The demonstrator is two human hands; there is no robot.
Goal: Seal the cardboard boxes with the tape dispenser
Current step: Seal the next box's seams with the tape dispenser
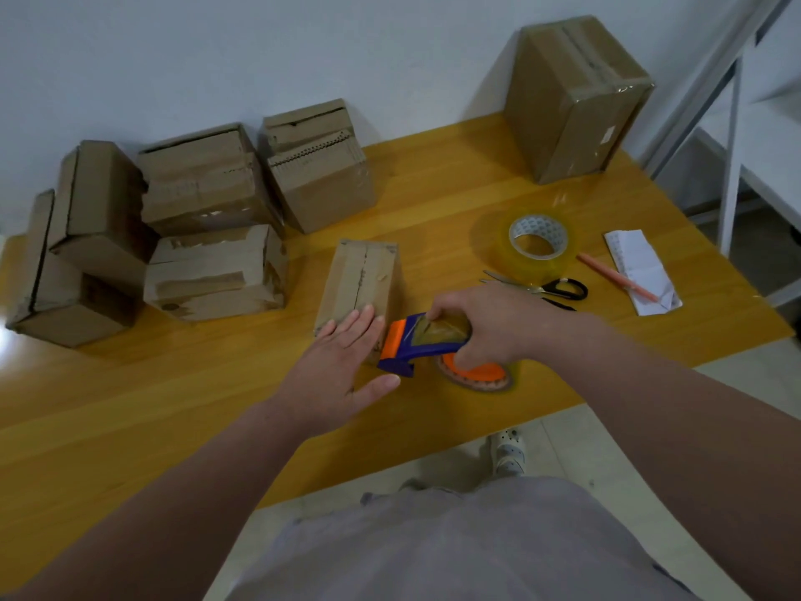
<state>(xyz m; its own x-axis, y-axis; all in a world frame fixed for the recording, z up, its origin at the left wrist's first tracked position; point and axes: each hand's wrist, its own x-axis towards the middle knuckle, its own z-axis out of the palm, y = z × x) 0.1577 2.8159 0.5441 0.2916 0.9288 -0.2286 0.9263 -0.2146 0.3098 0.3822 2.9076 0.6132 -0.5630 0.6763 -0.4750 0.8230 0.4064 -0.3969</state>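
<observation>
**Small box (362,284) mid-table, tape dispenser (427,344) at its near end.**
Left hand (342,362) lies flat, fingers straight, on the box's near top edge. Right hand (481,323) is wrapped round the dispenser, whose front end sits just beside the left fingers. Risks: the tape may miss the centre seam or wrinkle if the box slides on the smooth table (173,405), and the cutter could nick the left fingers. Around: stacked boxes (208,223) left, tall taped box (576,97) far right, spare tape roll (538,237), scissors (550,289), pen (617,277), paper (641,271). None of these obstructs.

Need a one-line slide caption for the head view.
Left hand presses on a small brown cardboard box while right hand grips the blue-and-orange tape dispenser at its near end.
</observation>
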